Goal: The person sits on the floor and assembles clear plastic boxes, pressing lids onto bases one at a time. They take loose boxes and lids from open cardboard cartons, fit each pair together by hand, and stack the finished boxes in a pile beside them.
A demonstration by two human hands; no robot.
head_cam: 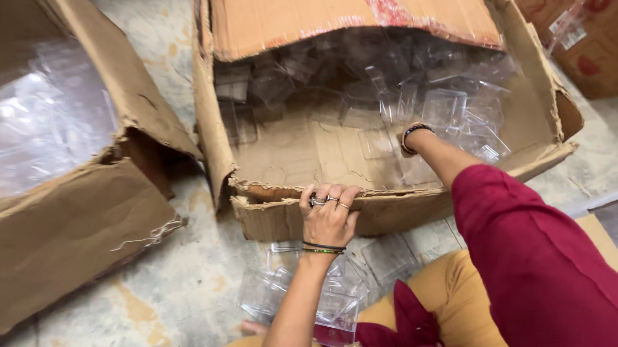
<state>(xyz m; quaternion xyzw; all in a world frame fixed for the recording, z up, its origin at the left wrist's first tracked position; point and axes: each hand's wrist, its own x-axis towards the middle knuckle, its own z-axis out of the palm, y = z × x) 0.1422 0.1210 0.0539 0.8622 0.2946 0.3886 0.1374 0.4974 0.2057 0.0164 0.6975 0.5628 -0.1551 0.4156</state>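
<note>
Clamping my left hand [330, 219] on the box's torn front wall [276, 215]; my right hand's [401, 136] grip is hidden inside; beyond it, the clear plastic cases [455, 114] might crack if squeezed.

Left hand [330, 219], near centre, palm down with ringed fingers [325, 197] curled over an edge, wrist banded, forearm bare and running back toward the viewer; right arm in a red sleeve stretching far and left, wrist banded, right hand [393, 141] hidden from view.

A packing workroom: torn cardboard cartons [386, 154] of clear plastic boxes [455, 111] on a stone floor [180, 288].
</note>
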